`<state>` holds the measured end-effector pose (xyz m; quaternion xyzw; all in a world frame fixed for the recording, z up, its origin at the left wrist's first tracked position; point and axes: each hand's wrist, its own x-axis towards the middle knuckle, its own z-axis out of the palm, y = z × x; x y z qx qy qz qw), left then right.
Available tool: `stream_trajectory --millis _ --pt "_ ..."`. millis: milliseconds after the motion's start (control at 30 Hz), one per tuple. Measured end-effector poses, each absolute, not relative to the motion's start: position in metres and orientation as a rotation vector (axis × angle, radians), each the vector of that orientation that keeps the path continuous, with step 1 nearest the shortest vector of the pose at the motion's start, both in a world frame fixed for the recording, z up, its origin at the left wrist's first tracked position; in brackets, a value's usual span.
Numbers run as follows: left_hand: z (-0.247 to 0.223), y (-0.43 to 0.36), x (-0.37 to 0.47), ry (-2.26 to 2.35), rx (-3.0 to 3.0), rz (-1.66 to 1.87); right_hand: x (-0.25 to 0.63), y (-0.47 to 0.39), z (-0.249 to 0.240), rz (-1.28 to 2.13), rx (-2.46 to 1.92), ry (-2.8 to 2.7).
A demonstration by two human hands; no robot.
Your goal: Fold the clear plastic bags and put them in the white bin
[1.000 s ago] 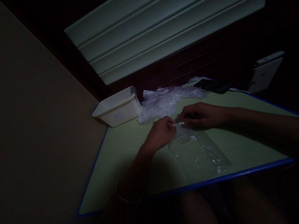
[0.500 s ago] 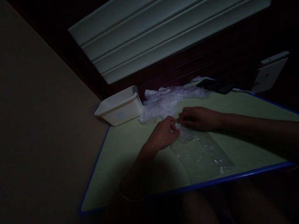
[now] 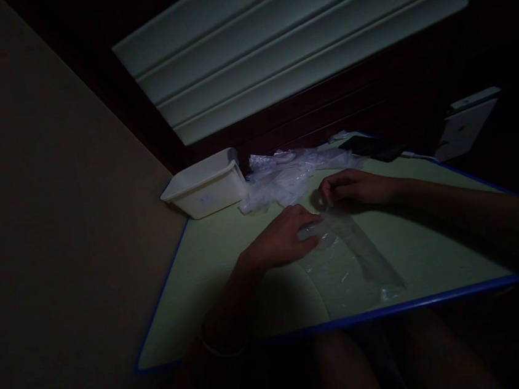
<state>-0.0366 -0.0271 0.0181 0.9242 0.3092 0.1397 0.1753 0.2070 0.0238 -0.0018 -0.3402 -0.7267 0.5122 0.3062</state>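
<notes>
A clear plastic bag (image 3: pixel 350 265) lies flat on the pale green tabletop (image 3: pixel 191 300), reaching down to the blue front edge. My left hand (image 3: pixel 289 234) rests at the bag's upper left part, thumb and fingers apart, with plastic showing between them. Above the bag's top end, my right hand (image 3: pixel 347 188) has its fingers pinched together on the plastic there. Just behind both hands is a heap of crumpled clear bags (image 3: pixel 285 176). The picture is dim, so fine detail at the fingertips is hard to make out.
At the back left stands a white plastic bin (image 3: pixel 210 190) beside the wall. A dark flat object (image 3: pixel 370 147) lies at the back right of the table. Beyond the table's right edge is a white box-like item (image 3: pixel 466 129).
My right hand has moved up and slightly right, away from my left hand. The fingers of my left hand have spread apart over the bag.
</notes>
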Motion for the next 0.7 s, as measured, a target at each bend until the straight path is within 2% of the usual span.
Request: stream_trajectory --millis 333,700 --pt "0.017 -0.027 -0.032 0.82 2.622 0.411 0.213 0.035 -0.007 1.619 -0.828 -1.424" --pt "0.014 -0.022 -0.03 0.792 2.654 0.549 0.211 0.032 -0.004 1.605 -0.889 -1.362"
